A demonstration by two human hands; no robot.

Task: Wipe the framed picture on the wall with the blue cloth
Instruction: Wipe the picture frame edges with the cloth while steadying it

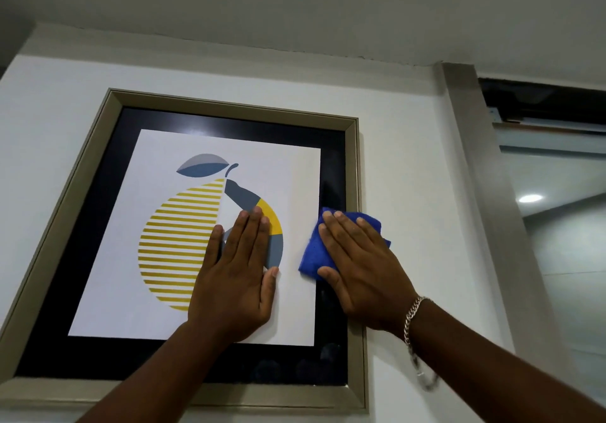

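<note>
The framed picture (229,111) hangs on a white wall, with a silver-beige frame, a black mat and a print of a yellow striped pear. My left hand (236,278) lies flat on the glass over the pear, fingers together and pointing up, holding nothing. My right hand (357,265) presses the blue cloth (313,252) flat against the picture's right side, over the black mat and the frame's right edge. The cloth sticks out to the left of and above my fingers; most of it is under my palm. A silver bracelet circles my right wrist.
A metal door or window frame post (485,193) runs down the wall just right of the picture, with glass (564,242) beyond it reflecting a ceiling light. The ceiling (295,3) sits close above the picture's top edge.
</note>
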